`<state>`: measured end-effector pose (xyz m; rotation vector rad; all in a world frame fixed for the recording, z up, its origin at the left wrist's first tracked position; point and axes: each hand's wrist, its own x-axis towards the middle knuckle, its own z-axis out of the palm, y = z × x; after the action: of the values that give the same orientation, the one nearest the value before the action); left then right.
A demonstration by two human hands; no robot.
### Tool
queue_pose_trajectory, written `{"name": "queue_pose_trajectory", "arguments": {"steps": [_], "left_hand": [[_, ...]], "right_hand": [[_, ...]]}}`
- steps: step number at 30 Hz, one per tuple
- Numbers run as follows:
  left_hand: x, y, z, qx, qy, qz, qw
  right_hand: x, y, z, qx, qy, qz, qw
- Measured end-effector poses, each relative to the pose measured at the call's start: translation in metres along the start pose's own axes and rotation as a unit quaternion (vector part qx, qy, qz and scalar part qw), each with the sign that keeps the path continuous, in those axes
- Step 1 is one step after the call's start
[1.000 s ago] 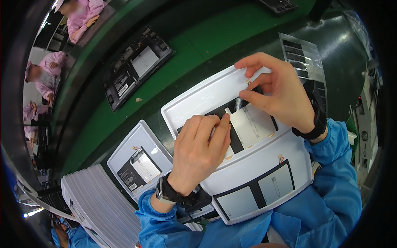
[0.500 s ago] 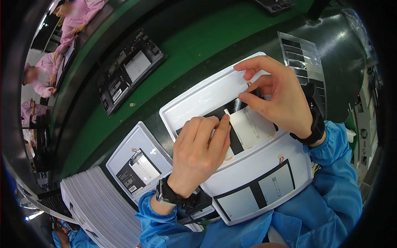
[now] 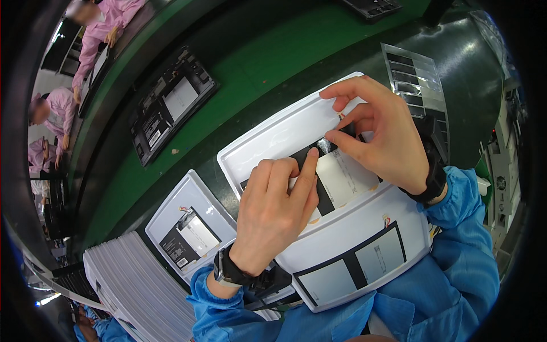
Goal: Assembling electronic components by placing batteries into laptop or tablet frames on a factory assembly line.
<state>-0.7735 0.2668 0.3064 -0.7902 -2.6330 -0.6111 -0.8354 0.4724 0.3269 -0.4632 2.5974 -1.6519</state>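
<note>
A flat battery pack, silver-white with black edging, lies in a white plastic tray in front of me. My left hand rests over its left part, index finger stretched onto the upper black edge, other fingers bent. Above the right part, my right hand pinches a glossy black strip along that edge between thumb and fingers; its fingertips partly cover it. Thin coloured wires show beside those fingers. Nearer me, a second battery pack with a short wire lead lies in another white tray.
A smaller white tray with another battery pack sits at left, beside a stack of white trays. An opened device chassis lies on the green belt. A clear sheet with black strips lies far right. Co-workers in pink sit beyond.
My left index finger has moved slightly up onto the black edge, over where a small white tab showed. The glossy strip now lies lower. The chassis on the belt has shifted left.
</note>
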Motion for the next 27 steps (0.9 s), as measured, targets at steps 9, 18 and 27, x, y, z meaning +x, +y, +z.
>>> {"name": "queue_pose_trajectory", "arguments": {"steps": [9,18,27], "left_hand": [[0.003,0.001,0.000,-0.003,-0.024,-0.012,1.000],[0.002,0.001,0.000,0.004,-0.024,-0.018,1.000],[0.003,0.000,0.003,0.009,-0.021,-0.011,1.000]], "right_hand": [[-0.006,-0.007,-0.005,-0.086,0.010,-0.047,0.995],[-0.006,-0.001,-0.015,-0.087,0.069,-0.091,0.990],[-0.008,0.008,-0.013,-0.029,0.049,-0.034,0.998]]}}
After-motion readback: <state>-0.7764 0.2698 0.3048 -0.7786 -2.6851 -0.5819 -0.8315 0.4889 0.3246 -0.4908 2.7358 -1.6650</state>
